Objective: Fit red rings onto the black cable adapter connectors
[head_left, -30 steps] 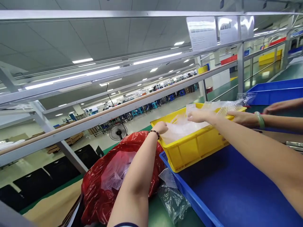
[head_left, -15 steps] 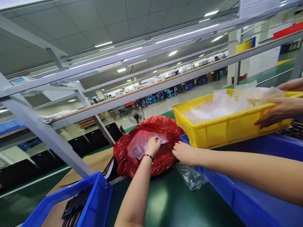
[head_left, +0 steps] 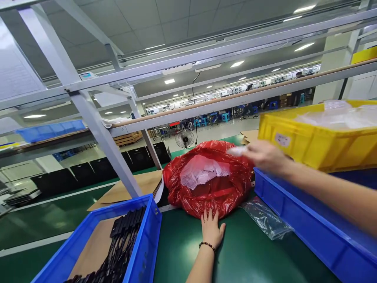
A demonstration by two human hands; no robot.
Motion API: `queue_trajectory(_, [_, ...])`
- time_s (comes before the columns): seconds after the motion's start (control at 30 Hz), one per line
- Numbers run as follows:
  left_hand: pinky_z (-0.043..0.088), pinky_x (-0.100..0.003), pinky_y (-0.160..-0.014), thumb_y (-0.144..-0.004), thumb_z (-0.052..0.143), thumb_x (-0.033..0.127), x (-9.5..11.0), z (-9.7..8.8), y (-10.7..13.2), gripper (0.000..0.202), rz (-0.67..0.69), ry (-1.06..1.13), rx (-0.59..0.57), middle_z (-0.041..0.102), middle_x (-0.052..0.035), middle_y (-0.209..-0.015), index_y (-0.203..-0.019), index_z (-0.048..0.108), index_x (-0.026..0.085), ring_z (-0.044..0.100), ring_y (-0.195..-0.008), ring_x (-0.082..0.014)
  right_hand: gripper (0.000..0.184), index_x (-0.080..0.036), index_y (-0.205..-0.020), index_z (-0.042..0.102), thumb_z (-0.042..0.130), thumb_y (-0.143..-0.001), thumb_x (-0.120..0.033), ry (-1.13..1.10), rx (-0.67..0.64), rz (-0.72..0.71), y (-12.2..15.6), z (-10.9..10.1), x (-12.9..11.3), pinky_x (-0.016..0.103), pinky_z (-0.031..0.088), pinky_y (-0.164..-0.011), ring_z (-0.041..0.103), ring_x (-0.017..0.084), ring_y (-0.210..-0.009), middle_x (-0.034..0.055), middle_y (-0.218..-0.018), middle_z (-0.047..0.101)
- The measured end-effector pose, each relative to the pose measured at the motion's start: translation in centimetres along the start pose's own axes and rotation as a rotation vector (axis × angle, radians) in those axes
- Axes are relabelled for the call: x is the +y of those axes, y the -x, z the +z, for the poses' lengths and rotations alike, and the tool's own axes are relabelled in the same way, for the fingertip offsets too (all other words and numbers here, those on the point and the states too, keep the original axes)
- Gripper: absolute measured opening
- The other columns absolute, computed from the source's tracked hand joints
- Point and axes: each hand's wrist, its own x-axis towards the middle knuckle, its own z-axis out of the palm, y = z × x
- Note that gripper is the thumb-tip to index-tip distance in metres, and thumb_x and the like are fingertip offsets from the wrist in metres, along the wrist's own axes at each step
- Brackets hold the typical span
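Observation:
A red plastic bag stands with its mouth open on the green work surface. Whitish, see-through plastic bags lie inside it. My left hand, a dark beaded bracelet at its wrist, has its fingers spread, the tips against the bag's near side. To the right of the bag's mouth, my right hand is smeared by motion. From its fingers sticks out a blurred whitish piece of plastic. Just beyond that hand is a yellow bin with more whitish plastic in it.
A long blue bin runs along the right, under the yellow one. At front left, another blue bin holds several black parts on cardboard. A clear plastic bag lies flat beside the red bag. A metal post rises at left.
My left hand has come out of the red bag to its near edge and opened. My right hand has moved up, a whitish piece in it. Another person's hands have left the yellow bin.

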Motion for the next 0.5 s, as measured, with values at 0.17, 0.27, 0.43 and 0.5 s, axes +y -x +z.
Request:
queue_trajectory(0.17, [0.007, -0.043, -0.112, -0.079, 0.037, 0.049, -0.1, -0.2, 0.1, 0.061, 0.005, 0.034, -0.003, 0.025, -0.0034, -0.148, -0.136, 0.035, 0.027, 0.009, -0.138, -0.0265, 0.043, -0.012, -0.104, 0.067, 0.028, -0.089, -0.021, 0.313, 0.373, 0.449, -0.9, -6.6, 11.9, 0.040, 0.029, -0.075, 0.049, 0.021, -0.096, 0.0153, -0.099, 0.060])
queue_trajectory(0.27, [0.006, -0.042, -0.112, -0.079, 0.039, 0.047, -0.3, -0.2, 0.0, 0.060, -0.004, 0.044, -0.013, 0.025, -0.0035, -0.147, -0.136, 0.035, 0.027, 0.010, -0.137, -0.0260, 0.055, -0.002, -0.092, 0.069, 0.019, -0.091, -0.024, 0.356, 0.333, 0.602, 0.8, -6.5, 18.3, 0.044, 0.024, -0.066, 0.047, 0.024, -0.100, 0.0197, -0.099, 0.059])
queue_trajectory(0.43, [0.007, -0.042, -0.112, -0.078, 0.040, 0.041, -0.4, -0.3, -0.4, 0.060, -0.019, 0.031, -0.018, 0.026, -0.0024, -0.147, -0.136, 0.036, 0.025, 0.010, -0.137, -0.0256, 0.056, 0.003, -0.086, 0.070, 0.023, -0.093, -0.026, 0.416, 0.331, 0.798, 3.0, -5.0, 21.7, 0.041, 0.025, -0.066, 0.047, 0.024, -0.101, 0.0249, -0.103, 0.055])
queue_trajectory(0.5, [0.009, -0.042, -0.112, -0.079, 0.040, 0.039, -0.2, -0.4, -0.5, 0.059, -0.017, 0.012, -0.005, 0.027, -0.0024, -0.147, -0.135, 0.036, 0.024, 0.012, -0.137, -0.0250, 0.047, 0.003, -0.099, 0.066, 0.029, -0.092, -0.025, 0.434, 0.331, 0.789, 3.4, -4.8, 21.2, 0.037, 0.027, -0.070, 0.046, 0.022, -0.101, 0.0243, -0.102, 0.056])
